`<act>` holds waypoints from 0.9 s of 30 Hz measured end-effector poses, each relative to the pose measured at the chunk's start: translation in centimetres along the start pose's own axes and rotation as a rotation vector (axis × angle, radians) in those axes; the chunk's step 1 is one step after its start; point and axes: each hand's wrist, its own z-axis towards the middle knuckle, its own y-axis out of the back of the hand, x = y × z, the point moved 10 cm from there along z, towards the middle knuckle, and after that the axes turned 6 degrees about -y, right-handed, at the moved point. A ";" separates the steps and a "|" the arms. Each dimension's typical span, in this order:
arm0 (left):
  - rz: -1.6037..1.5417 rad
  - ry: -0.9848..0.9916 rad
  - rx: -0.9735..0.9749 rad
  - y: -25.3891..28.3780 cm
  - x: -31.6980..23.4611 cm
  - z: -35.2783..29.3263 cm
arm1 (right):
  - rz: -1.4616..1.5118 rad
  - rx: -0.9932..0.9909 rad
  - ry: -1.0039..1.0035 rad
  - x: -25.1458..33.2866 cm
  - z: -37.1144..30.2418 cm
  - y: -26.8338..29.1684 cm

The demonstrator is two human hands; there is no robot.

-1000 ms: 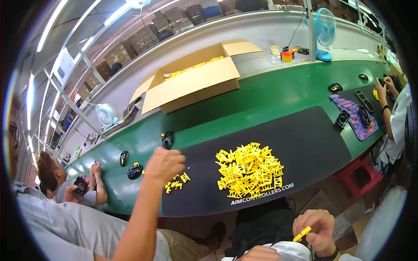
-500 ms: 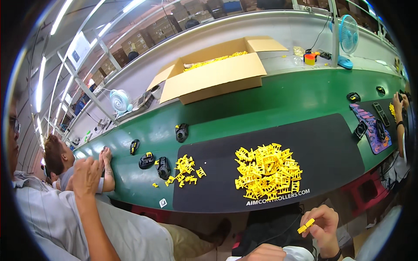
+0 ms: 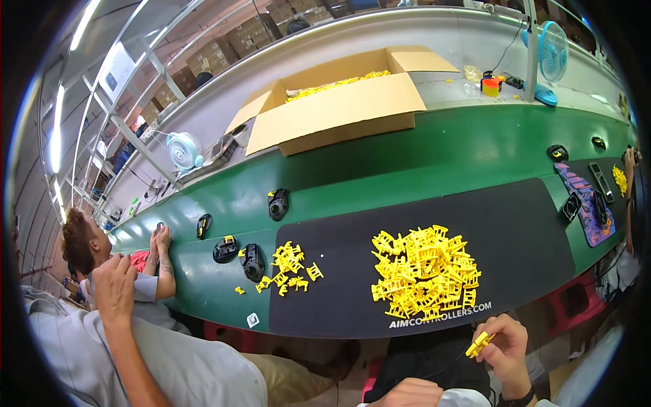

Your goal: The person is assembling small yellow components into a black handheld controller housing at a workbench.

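Low at the right, my right hand [image 3: 507,347] pinches a small yellow plastic piece [image 3: 479,344] between thumb and fingers, off the mat's front edge. My left hand [image 3: 412,393] is at the bottom edge, its fingers curled; the inside of it is hidden. In front of both hands, a large heap of yellow plastic pieces [image 3: 427,271], shaped like small ladder-like frames, lies on the black mat [image 3: 339,237]. To its left on the mat's edge is a smaller loose cluster of the same pieces [image 3: 288,261].
Several black mouse-shaped shells [image 3: 252,263] sit left of the mat on the green bench [image 3: 359,163]. Behind stands an open cardboard box [image 3: 339,112] filled with yellow pieces. One person [image 3: 122,292] is close at the left; another person's hand [image 3: 630,163] shows far right.
The yellow piece in my right hand has turned and shows more of its notched side. My view has shifted slightly. The person at the left has lowered a hand a little.
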 end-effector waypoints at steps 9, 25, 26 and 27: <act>0.308 0.169 -0.284 9.3 5.3 -2.5 | -0.244 -0.162 -0.099 0.6 6.7 5.2; 0.230 0.488 -0.422 15.2 11.0 -5.5 | -0.149 -0.089 -0.252 -6.5 25.7 11.5; 0.212 0.510 -0.412 15.3 11.3 -5.3 | -0.127 -0.078 -0.232 -6.3 26.0 11.2; 0.214 0.515 -0.412 15.7 11.2 -5.0 | -0.104 -0.067 -0.210 -6.1 26.2 11.0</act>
